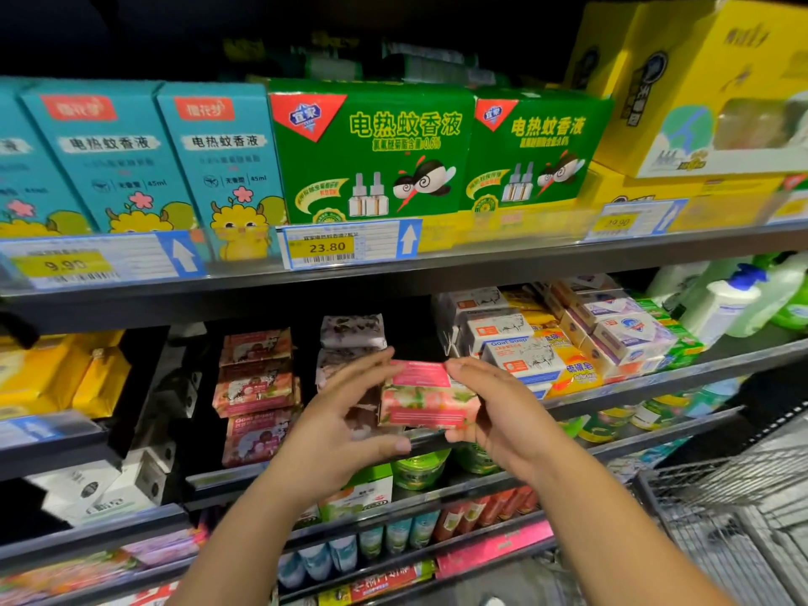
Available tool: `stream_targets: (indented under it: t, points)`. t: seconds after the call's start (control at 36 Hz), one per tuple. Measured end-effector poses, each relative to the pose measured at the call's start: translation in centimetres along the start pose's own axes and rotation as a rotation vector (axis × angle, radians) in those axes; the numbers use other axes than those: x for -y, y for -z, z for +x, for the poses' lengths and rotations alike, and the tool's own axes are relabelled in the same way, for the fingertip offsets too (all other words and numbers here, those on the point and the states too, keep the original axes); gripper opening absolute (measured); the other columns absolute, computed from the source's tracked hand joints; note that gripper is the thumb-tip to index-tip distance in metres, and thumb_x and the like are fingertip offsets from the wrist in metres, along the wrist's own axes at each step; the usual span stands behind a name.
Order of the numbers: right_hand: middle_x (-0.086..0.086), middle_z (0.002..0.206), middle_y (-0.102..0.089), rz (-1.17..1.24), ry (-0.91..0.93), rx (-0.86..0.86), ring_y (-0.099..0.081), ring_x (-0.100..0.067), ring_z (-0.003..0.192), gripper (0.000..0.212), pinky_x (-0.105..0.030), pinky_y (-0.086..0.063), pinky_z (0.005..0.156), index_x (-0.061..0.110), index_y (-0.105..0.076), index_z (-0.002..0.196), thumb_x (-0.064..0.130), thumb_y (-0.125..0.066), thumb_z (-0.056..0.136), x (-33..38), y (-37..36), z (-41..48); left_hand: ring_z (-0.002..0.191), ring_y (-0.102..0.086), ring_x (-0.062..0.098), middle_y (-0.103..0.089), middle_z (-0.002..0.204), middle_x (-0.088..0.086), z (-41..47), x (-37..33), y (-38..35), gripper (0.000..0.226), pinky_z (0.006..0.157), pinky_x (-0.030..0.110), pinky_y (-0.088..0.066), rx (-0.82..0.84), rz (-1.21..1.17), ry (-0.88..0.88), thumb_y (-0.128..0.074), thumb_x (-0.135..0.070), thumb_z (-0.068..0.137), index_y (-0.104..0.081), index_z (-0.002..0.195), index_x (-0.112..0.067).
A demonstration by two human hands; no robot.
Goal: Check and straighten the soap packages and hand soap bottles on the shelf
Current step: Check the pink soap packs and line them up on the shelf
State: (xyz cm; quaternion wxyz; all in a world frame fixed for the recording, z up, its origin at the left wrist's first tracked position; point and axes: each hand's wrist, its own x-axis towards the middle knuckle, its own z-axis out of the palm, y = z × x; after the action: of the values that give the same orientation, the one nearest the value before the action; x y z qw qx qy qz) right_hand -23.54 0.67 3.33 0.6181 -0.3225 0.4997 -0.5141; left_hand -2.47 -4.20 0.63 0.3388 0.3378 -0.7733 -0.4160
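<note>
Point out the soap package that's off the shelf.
The pink floral soap package, pinched between the left hand and right hand; the rest sit on the shelf.

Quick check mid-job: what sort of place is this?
Most likely a supermarket aisle: tiered, stocked shelves, a 23.80 price tag on the shelf edge, a wire trolley at right. Left hand and right hand hold a soap pack.

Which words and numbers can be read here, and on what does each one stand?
"电热蚊香液": green box, teal box.
"45ml": teal box.
"23.80": middle price tag.
"9.90": left price tag.
"Goat Soap": white soap box.
Too blurred: the pink soap package, held by left hand and right hand.
</note>
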Motion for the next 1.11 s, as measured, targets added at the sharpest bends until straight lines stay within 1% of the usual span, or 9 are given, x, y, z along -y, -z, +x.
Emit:
stream_targets:
  t: [0.19,0.31,0.42,0.47,0.56,0.69,0.83,1.0,1.11]
  points:
    - [-0.023,0.105,-0.071,0.027,-0.023,0.127,-0.069,-0.024,0.069,0.048,-0.026,-0.059,0.055,0.008,-0.064,0.121,0.045,-0.057,0.091,0.4,-1.0,-0.4,0.125,-0.048,-0.006,-0.056,0.130,-0.024,0.0,0.4,0.0,0.050,0.100,0.012,-0.041,-0.180,-0.013,-0.006,-0.080,-0.055,0.066,-0.066,0.113,-0.043]
    - [-0.016,0.111,-0.071,-0.125,0.009,0.196,-0.069,-0.028,0.086,0.048,-0.033,-0.059,0.069,0.021,-0.069,0.118,0.058,-0.056,0.091,0.2,-1.0,-0.8,0.095,-0.068,0.009,-0.073,0.100,-0.007,-0.4,-0.4,-0.7,0.039,0.075,0.020,-0.053,-0.287,-0.371,0.104,-0.077,-0.030,0.073,-0.066,0.109,-0.021]
    - [-0.008,0.119,-0.070,-0.354,0.089,0.151,-0.068,-0.023,0.110,0.028,-0.038,-0.056,0.094,0.019,-0.066,0.121,0.024,-0.066,0.094,-0.3,-1.3,-1.2,0.085,-0.071,0.016,-0.074,0.093,0.003,-0.5,-0.9,-0.9,0.036,0.063,0.023,-0.055,-0.374,-0.610,0.185,-0.069,-0.025,0.076,-0.065,0.109,-0.011]
    - [-0.013,0.114,-0.072,-0.346,0.137,0.092,-0.068,-0.027,0.107,0.027,-0.039,-0.054,0.095,0.015,-0.067,0.119,0.014,-0.068,0.092,-0.6,-1.6,-1.2,0.079,-0.070,0.017,-0.072,0.090,0.004,-0.6,-1.1,-0.9,0.035,0.058,0.022,-0.054,-0.369,-0.608,0.195,-0.069,-0.027,0.078,-0.064,0.109,-0.011]
    - [-0.012,0.102,-0.070,-0.205,0.168,-0.011,-0.067,-0.025,0.087,0.028,-0.033,-0.054,0.071,0.017,-0.068,0.115,0.020,-0.073,0.088,-1.2,-2.1,-1.4,0.077,-0.068,0.018,-0.070,0.092,0.002,-0.9,-1.1,-1.0,0.036,0.056,0.027,-0.055,-0.283,-0.577,0.198,-0.071,-0.025,0.079,-0.062,0.114,-0.020]
    - [-0.006,0.084,-0.072,0.009,0.087,-0.095,-0.066,-0.013,0.062,0.010,-0.023,-0.055,0.052,0.014,-0.066,0.100,0.020,-0.065,0.091,-1.6,-2.3,-2.1,0.133,-0.047,0.008,-0.036,0.150,-0.010,-2.2,0.9,-0.3,0.075,0.093,0.033,-0.054,0.030,-0.443,0.058,-0.093,-0.034,0.060,-0.060,0.126,-0.042]
    - [-0.005,0.076,-0.071,0.090,-0.021,-0.050,-0.064,-0.011,0.056,0.010,-0.022,-0.056,0.053,0.014,-0.065,0.099,0.021,-0.065,0.092,-2.1,-2.4,-2.7,0.140,-0.030,-0.005,-0.034,0.148,-0.028,-2.4,0.6,0.2,0.057,0.102,0.009,-0.036,-0.052,-0.002,-0.074,-0.080,-0.033,0.071,-0.055,0.118,-0.056]
    - [-0.015,0.112,-0.072,0.044,0.025,0.038,-0.072,-0.025,0.092,0.048,-0.028,-0.061,0.073,0.009,-0.063,0.125,0.023,-0.071,0.080,-1.5,-1.7,-2.8,0.126,-0.049,0.002,-0.053,0.127,-0.025,-2.0,0.9,0.2,0.049,0.098,0.014,-0.042,-0.143,-0.029,-0.078,-0.080,-0.035,0.076,-0.058,0.113,-0.058]
    - [-0.010,0.125,-0.068,-0.093,0.067,0.159,-0.070,-0.034,0.103,0.063,-0.037,-0.058,0.091,0.020,-0.057,0.135,0.002,-0.077,0.077,-0.9,-0.4,-2.8,0.078,-0.063,0.002,-0.067,0.101,-0.010,-1.7,0.1,-0.4,0.039,0.062,0.015,-0.046,-0.215,-0.081,0.073,-0.069,-0.052,0.073,-0.058,0.110,-0.050]
